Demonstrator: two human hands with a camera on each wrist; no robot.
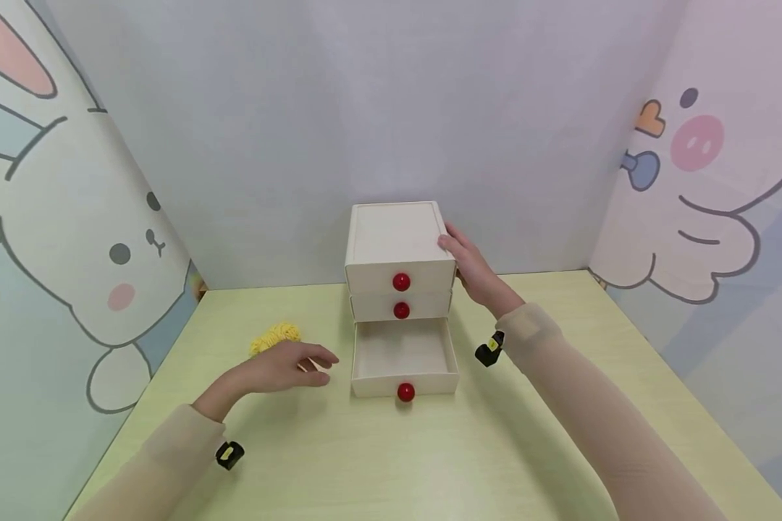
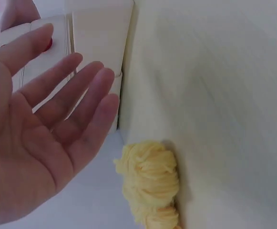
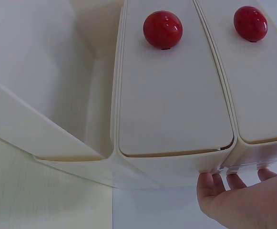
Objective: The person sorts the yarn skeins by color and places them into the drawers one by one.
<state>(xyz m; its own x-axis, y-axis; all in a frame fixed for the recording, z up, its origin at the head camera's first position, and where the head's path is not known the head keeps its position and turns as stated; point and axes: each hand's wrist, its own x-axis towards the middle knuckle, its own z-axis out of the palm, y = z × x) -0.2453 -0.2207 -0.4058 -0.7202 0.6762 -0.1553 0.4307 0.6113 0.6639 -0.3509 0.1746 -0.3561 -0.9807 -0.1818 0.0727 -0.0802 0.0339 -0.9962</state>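
Note:
A white three-drawer cabinet point(image 1: 397, 235) with red round knobs stands on the table. Its bottom drawer point(image 1: 400, 354) is pulled out and looks bare inside; the two upper drawers are closed. My right hand point(image 1: 474, 269) touches the cabinet's right side near the top, and in the right wrist view its fingertips point(image 3: 206, 183) press against the side wall. Left of the drawer hovers my left hand point(image 1: 283, 367), palm facing the cabinet, fingers loosely extended and holding nothing. Behind it lies a bundle of yellow yarn point(image 1: 276, 336), partly hidden by the hand in the head view.
The pale wooden table point(image 1: 423, 463) extends around the cabinet. A grey-white back panel point(image 1: 391, 101) rises behind it, with cartoon-printed panels at left and right. Each wrist has a small black device point(image 1: 490, 350) strapped near the sleeve.

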